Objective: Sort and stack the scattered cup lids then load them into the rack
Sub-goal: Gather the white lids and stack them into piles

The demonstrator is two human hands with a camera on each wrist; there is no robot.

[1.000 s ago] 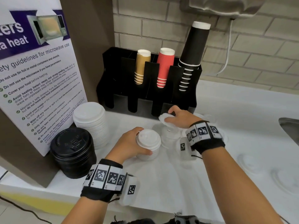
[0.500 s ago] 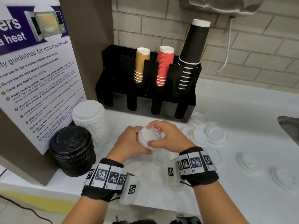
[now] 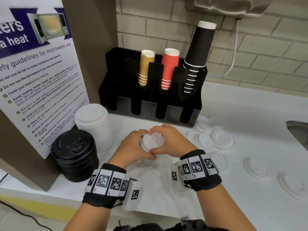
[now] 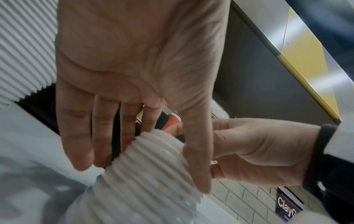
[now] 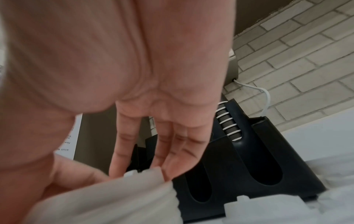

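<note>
My right hand [image 3: 168, 140] has come back from the rack [image 3: 153, 90] with a lid, fingers curled, seemingly pressing it onto the stack [image 3: 152, 142] my left hand [image 3: 131, 147] grips mid-counter; light, slippery, so hold the ribbed sides

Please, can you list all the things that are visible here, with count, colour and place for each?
small lid stack: one, white, held between both hands on the counter
loose lids: several, white or clear, scattered right of the hands
big lid stack: one, white, beside the poster
black lid stack: one, front left
rack: one, black, against the wall
cup stacks: tan, red, black, in the rack
left hand: holds the stack's side
right hand: holds the top lid
</note>
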